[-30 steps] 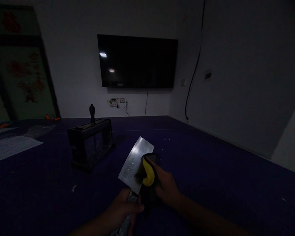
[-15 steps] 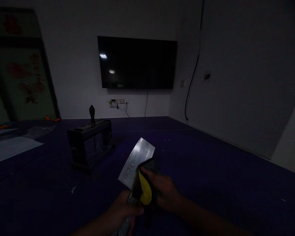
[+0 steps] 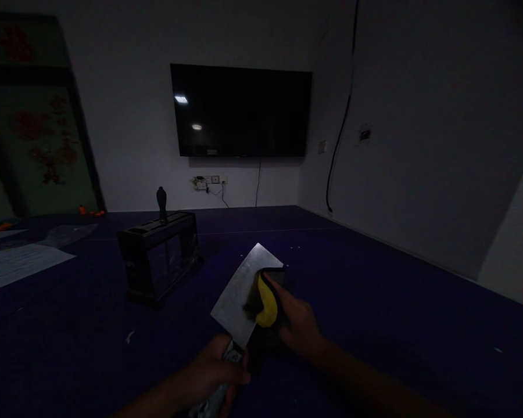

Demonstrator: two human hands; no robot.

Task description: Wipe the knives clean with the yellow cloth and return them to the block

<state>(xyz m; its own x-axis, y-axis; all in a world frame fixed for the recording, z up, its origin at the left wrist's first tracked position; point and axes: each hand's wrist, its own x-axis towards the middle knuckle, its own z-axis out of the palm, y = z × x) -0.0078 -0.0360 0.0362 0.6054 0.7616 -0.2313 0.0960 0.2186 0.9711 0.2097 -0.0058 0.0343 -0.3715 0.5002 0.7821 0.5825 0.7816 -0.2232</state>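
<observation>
My left hand (image 3: 215,368) is closed round the patterned handle of a cleaver (image 3: 237,290), whose broad metal blade points up and away from me. In my right hand (image 3: 298,319) is a dark cloth with a yellow patch (image 3: 268,302). The fingers press it against the right side of the blade, covering part of that edge. Beyond and to the left stands a black knife block (image 3: 161,255) with clear sides, and one dark handle (image 3: 161,203) sticks up from its top.
A dark purple surface (image 3: 357,290) stretches out to the walls. Printed paper (image 3: 21,264) and clear plastic wrap (image 3: 67,235) lie at the left, with orange items (image 3: 91,212) behind. A television (image 3: 244,110) hangs on the far wall; a black cable (image 3: 340,136) dangles at the right.
My right hand and the cloth have moved up along the blade, away from the handle, baring its lower part. The left hand keeps its grip on the cleaver.
</observation>
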